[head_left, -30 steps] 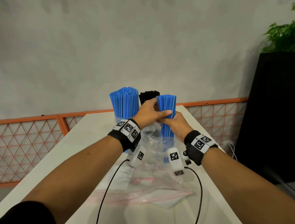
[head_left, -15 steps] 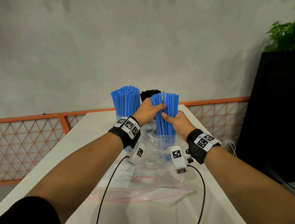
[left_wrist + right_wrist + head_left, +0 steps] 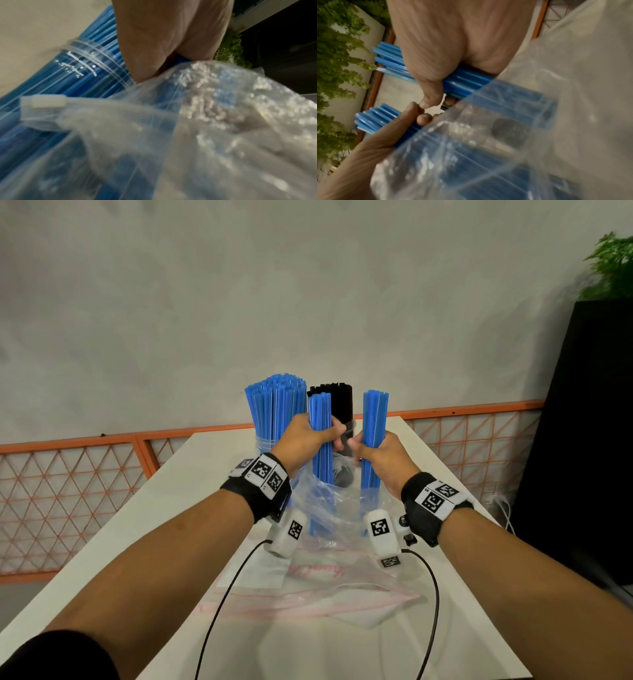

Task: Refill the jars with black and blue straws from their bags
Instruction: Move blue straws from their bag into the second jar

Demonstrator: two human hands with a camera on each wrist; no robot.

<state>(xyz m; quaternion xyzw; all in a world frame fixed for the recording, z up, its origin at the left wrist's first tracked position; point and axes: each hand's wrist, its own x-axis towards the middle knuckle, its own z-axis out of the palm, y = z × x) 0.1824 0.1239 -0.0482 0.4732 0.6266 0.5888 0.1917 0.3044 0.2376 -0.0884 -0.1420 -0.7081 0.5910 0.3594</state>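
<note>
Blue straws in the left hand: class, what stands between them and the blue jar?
The bundle's lower ends sit inside the clear bag, so the bag wall is in the way. The left hand must lift them clear; the blue jar looks packed full.

Bright blue straws (image 3: 276,409) fill the clear jar (image 3: 265,441) at the far end of the white table (image 3: 191,474), and just right of that jar stands a bunch of black straws (image 3: 337,402). Nearer than the jar, two more blue bundles, one (image 3: 320,436) in the left hand and one (image 3: 374,436) in the right, rise from a clear crinkled bag (image 3: 329,508). Both wrists wear black bands (image 3: 255,498) with white tags printed in black square patterns; behind the jar runs an orange lattice fence (image 3: 68,474) against a grey wall (image 3: 308,285).
</note>
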